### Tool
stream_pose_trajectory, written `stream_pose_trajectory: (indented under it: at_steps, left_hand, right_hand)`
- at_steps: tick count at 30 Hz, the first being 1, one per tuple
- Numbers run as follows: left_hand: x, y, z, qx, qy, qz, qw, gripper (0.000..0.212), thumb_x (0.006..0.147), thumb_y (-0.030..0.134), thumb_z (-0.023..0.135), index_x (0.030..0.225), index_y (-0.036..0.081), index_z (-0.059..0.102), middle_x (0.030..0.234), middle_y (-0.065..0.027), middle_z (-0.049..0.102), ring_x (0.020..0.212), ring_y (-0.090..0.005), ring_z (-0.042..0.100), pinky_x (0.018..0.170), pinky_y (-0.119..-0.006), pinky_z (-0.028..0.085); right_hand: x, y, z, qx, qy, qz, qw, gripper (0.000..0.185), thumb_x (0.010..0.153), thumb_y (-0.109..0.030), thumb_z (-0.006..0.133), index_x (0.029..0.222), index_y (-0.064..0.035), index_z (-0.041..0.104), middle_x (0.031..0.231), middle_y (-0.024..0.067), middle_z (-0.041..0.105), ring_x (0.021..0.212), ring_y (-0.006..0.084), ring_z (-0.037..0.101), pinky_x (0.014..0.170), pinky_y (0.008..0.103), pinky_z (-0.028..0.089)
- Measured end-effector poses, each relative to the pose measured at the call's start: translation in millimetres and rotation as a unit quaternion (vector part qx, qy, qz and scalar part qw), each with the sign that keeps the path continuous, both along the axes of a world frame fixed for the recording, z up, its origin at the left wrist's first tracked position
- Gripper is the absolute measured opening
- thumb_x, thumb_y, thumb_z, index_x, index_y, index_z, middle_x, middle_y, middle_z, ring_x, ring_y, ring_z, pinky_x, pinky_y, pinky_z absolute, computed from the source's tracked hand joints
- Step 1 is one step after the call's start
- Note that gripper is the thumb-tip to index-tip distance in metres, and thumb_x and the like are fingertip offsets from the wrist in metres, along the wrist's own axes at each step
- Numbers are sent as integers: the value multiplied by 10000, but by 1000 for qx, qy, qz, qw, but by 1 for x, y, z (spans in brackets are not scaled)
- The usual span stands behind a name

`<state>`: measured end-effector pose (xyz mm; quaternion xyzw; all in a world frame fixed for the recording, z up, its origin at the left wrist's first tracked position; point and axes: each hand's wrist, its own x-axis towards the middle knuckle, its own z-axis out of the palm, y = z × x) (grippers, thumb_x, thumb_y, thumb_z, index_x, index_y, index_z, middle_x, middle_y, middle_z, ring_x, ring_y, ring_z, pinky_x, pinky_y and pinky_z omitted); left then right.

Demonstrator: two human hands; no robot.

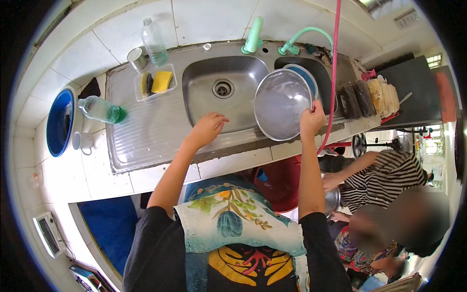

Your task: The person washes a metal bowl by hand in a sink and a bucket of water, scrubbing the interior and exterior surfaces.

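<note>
My right hand grips the rim of a round stainless-steel bowl. The bowl spans the divider between the large sink basin and the smaller one, its inside facing me; whether the cloudy grey inside is water I cannot tell. Partly hidden behind it, a blue dish with a pale rim sits in the smaller basin. Over the large basin's front edge hovers my left hand, holding nothing, fingers loosely curved. A drain strainer shows in the basin floor.
Two green faucets stand behind the basins. A pink hose hangs at the right. Leftward are sponges in a plastic tray, plastic bottles, a tin can, a mug and a blue basin. People are close on my right.
</note>
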<state>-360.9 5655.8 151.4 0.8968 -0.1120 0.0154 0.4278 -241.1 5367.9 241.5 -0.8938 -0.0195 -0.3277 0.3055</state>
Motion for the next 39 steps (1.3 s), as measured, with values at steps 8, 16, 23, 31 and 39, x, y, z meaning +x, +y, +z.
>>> stream_pose_trajectory:
  at_steps: [8, 16, 23, 31, 39]
  left_hand:
    - [-14, 41, -25, -130, 29, 97, 986, 225, 843, 74, 467, 1017, 45, 607, 977, -155, 576, 975, -329, 514, 854, -390, 412]
    - [2, 35, -25, -130, 66, 87, 985, 230, 848, 97, 466, 1018, 45, 611, 959, -164, 578, 945, -336, 518, 833, -396, 416]
    - [11, 17, -34, -119, 76, 45, 989, 253, 846, 84, 479, 1061, 34, 601, 911, -169, 565, 868, -316, 529, 801, -370, 419]
    - [13, 13, -35, -62, 69, 99, 991, 169, 833, 186, 577, 924, 82, 675, 982, -115, 610, 877, -283, 582, 764, -358, 451]
    - [23, 25, -12, -17, 116, 181, 977, 279, 701, 350, 712, 767, 84, 666, 869, -41, 636, 727, -272, 600, 632, -366, 467]
  right_hand:
    - [10, 31, -7, -155, -41, 41, 986, 108, 623, 21, 510, 648, -35, 421, 581, 174, 428, 534, 380, 447, 492, 432, 345]
    - [-16, 44, -12, -271, -62, 138, 951, 131, 599, 9, 536, 686, -65, 471, 631, 127, 454, 541, 335, 479, 482, 402, 391]
    - [-36, 49, -11, -371, -111, 306, 870, 99, 641, -102, 577, 673, -116, 484, 622, 52, 410, 521, 205, 485, 443, 323, 375]
    - [-34, 45, 7, -356, -142, 349, 855, 102, 641, -132, 593, 666, -126, 494, 617, 22, 409, 494, 169, 462, 421, 303, 360]
    - [-38, 26, 58, -329, -207, 266, 882, 182, 530, -20, 572, 537, -84, 402, 533, 50, 309, 419, 207, 388, 367, 313, 293]
